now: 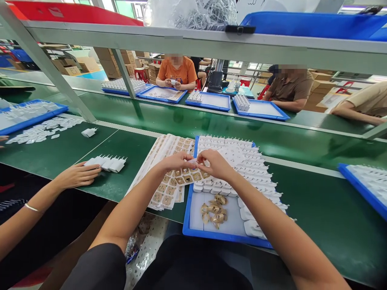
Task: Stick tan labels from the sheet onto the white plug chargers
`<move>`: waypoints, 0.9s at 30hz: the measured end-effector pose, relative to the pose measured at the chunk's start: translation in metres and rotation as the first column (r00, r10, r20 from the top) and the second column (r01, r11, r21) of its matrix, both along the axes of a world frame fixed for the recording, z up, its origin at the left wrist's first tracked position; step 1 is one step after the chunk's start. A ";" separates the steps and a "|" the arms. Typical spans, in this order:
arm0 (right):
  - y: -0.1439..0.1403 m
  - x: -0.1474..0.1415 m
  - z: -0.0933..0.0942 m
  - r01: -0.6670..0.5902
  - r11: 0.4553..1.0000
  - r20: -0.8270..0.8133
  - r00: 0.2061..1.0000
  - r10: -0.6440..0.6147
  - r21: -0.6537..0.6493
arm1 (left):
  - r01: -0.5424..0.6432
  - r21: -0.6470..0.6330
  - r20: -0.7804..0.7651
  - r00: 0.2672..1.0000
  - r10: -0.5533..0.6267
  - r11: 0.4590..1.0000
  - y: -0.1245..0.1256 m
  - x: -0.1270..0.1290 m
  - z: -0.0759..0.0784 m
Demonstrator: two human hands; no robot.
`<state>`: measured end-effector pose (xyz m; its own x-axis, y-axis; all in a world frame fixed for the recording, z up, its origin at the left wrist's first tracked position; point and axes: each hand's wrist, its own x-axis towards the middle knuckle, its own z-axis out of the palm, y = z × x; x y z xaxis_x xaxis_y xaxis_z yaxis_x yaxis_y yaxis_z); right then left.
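My left hand (177, 162) and my right hand (215, 163) meet above a blue tray (187, 217) and pinch one small white charger plug (194, 161) between their fingertips. The tray holds several rows of white charger plugs (242, 161) standing on end. A little heap of peeled tan stickers (214, 210) lies in the tray's bare near corner. Fanned sheets of tan stickers (169, 177) lie left of the tray, partly under my left wrist.
A co-worker's hand (77, 175) at my left rests on a row of white plugs (110, 163). Loose white pieces (42, 131) lie further left. A blue tray (364, 187) sits at right. Across the green belt (302, 141), people sit behind blue trays (260, 109). A slanted metal post (45, 64) rises at left.
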<state>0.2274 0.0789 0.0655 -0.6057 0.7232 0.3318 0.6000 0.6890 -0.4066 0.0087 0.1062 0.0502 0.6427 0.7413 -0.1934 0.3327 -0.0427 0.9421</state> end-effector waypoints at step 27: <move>-0.077 0.019 0.039 0.244 0.969 -0.266 0.932 -0.246 -0.040 | -0.339 0.590 0.175 0.940 0.294 0.733 -0.107 0.045 0.010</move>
